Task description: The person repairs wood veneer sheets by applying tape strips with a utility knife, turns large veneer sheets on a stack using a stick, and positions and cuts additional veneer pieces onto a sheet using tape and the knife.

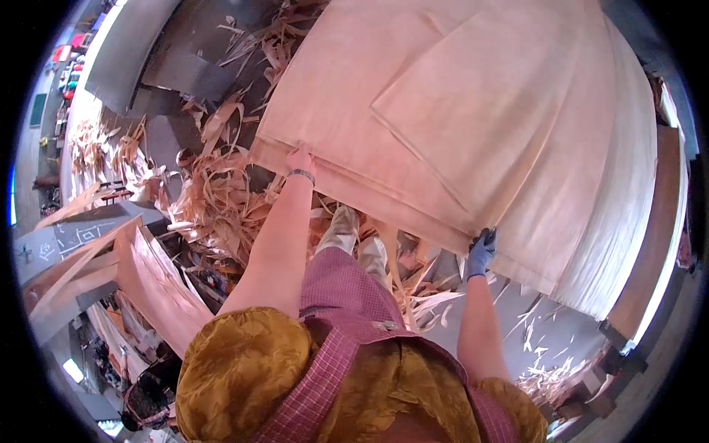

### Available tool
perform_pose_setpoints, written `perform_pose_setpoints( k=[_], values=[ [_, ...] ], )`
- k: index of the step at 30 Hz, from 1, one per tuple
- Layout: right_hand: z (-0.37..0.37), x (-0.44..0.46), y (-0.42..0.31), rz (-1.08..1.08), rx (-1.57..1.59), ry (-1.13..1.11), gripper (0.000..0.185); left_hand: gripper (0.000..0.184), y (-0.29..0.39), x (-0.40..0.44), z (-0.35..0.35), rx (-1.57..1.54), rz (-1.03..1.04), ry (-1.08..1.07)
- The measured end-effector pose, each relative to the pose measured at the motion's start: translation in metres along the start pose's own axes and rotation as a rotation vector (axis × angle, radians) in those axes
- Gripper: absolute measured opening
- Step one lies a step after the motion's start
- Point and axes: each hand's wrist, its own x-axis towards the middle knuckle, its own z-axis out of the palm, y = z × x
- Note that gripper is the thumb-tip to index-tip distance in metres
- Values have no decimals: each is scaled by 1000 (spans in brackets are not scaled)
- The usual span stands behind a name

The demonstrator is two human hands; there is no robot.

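Observation:
A wide stack of thin wood veneer sheets [532,140] fills the upper middle and right of the view. My left hand [300,160], bare with a band at the wrist, is closed on the near edge of a veneer sheet at the stack's left corner. Farther right along that edge, my right hand [481,252] wears a blue-grey glove with dark fingertips and pinches the sheet's edge. The fingers beneath the sheet are hidden. One loose-cornered sheet lies askew on top of the pile.
Curled veneer scraps [221,192] litter the floor left of the stack and around my shoes [341,227]. At lower left stand wooden boards [151,273] beside a grey beam with chalk marks [81,236]. A brown board edge [653,229] borders the stack on the right.

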Motion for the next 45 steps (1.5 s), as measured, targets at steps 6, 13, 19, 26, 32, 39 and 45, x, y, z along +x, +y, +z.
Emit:
perform_pose_setpoints(
  k=[6, 13, 19, 26, 32, 39, 45],
  values=[
    [-2, -7, 12, -41, -119, 5, 51, 28, -13, 36, -10, 69, 19, -11],
    [1, -11, 9, 7, 96, -45, 47, 27, -30, 82, -17, 194, -9, 139],
    [4, -9, 19, 6, 139, 7, 46, 20, -31, 95, -26, 127, -21, 23],
    [9, -19, 5, 6, 21, 44, 48, 17, -20, 102, -37, 70, -58, -118],
    [18, -2, 43, -193, -28, 122, 47, 21, -25, 119, -32, 72, -125, 50],
    [-7, -57, 6, -289, -140, 35, 50, 39, -19, 67, -22, 1018, 286, 189],
    [-3, -142, 23, -110, -345, 141, 33, 54, -42, -123, 19, 1797, 1328, -488]
  ],
)
